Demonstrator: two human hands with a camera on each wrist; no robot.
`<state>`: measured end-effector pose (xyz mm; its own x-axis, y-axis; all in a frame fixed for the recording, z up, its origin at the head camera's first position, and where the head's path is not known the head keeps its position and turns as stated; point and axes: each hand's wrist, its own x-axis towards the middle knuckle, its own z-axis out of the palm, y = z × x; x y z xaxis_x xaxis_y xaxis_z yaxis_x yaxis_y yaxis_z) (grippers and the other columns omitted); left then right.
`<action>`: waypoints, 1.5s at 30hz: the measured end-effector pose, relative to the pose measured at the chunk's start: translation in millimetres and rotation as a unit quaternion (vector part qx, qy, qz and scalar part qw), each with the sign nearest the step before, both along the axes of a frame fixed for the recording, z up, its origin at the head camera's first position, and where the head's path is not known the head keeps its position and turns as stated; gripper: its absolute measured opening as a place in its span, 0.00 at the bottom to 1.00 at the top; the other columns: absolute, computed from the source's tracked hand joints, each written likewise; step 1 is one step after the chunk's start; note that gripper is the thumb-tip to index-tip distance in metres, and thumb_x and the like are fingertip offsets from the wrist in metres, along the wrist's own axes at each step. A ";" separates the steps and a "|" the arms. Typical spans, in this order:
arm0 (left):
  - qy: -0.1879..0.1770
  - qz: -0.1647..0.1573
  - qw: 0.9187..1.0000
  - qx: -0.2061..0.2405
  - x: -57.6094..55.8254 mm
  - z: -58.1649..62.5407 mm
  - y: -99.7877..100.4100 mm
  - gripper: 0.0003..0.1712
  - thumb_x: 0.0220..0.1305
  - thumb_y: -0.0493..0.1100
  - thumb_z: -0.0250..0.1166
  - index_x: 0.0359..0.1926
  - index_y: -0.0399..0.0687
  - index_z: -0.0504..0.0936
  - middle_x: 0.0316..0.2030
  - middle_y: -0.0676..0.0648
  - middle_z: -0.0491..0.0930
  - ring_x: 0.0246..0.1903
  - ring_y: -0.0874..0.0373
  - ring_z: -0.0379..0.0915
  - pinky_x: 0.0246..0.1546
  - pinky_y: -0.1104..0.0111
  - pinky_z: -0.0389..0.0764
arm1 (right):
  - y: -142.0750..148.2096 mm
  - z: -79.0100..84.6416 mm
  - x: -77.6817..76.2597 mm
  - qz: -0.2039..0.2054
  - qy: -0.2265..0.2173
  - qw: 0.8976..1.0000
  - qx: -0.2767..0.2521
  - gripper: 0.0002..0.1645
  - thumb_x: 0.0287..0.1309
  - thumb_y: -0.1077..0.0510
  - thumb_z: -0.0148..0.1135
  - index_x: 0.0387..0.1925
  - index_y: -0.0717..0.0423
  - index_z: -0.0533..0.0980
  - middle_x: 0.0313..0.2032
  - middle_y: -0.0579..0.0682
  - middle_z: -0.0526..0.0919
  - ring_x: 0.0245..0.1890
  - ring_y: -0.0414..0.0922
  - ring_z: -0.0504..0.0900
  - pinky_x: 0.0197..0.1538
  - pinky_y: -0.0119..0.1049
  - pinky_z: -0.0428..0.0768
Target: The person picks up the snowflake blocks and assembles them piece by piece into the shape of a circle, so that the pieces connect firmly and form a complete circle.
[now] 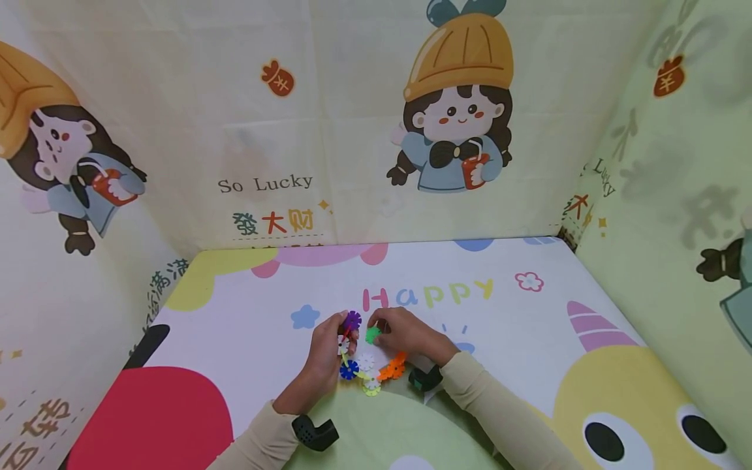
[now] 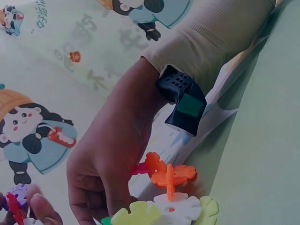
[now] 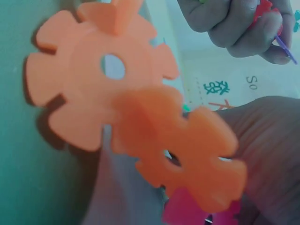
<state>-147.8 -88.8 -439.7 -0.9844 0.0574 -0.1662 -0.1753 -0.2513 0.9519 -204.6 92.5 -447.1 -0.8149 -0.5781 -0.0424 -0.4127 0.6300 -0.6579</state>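
Observation:
Near the table's middle, a chain of slotted snowflake discs hangs between the two hands. The left hand grips one end, with a purple disc at its fingertips and a red disc beside it. A green disc is pinched in the fingers of the right hand. Below the hands, a blue disc, white and pale yellow discs and orange discs link together. A pink disc joins the orange ones, close to the right palm in the right wrist view.
The table carries a printed cover with cartoon shapes and the word Happy. Printed cloth walls rise at the back and both sides. A black object lies at the left edge. Both wrists wear black devices.

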 end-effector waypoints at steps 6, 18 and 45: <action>0.011 -0.014 1.000 -0.024 -0.1 -3.2 0.8 0.24 0.78 0.49 0.44 0.56 0.31 0.72 0.36 0.43 0.81 0.20 0.58 0.68 0.22 0.73 0.71 | 7.0 3.0 -1.4 -0.006 0.015 0.999 -0.041 0.07 0.59 0.65 0.65 0.38 0.52 0.82 0.29 0.39 0.79 0.31 0.39 0.76 0.39 0.31 0.78; 0.016 -0.038 0.999 -0.024 0.5 -3.3 4.5 0.25 0.78 0.47 0.44 0.62 0.30 0.67 0.35 0.42 0.78 0.21 0.59 0.67 0.22 0.74 0.73 | 22.3 22.2 -3.6 -0.042 0.059 0.989 -0.128 0.02 0.59 0.61 0.68 0.35 0.54 0.82 0.29 0.41 0.83 0.30 0.39 0.78 0.37 0.34 0.79; 0.027 -0.076 0.996 -0.036 2.0 -5.2 1.9 0.23 0.78 0.48 0.46 0.60 0.33 0.69 0.33 0.43 0.77 0.22 0.59 0.67 0.23 0.74 0.73 | 23.4 25.4 1.2 0.002 0.033 0.986 -0.161 0.02 0.58 0.61 0.68 0.33 0.55 0.85 0.29 0.41 0.85 0.30 0.38 0.79 0.37 0.34 0.80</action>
<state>-145.8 -86.8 -444.9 -0.9729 0.1964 -0.1220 -0.1538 -0.1562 0.9757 -203.4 115.9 -421.7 -0.8072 -0.5567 0.1964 -0.4630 0.3906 -0.7957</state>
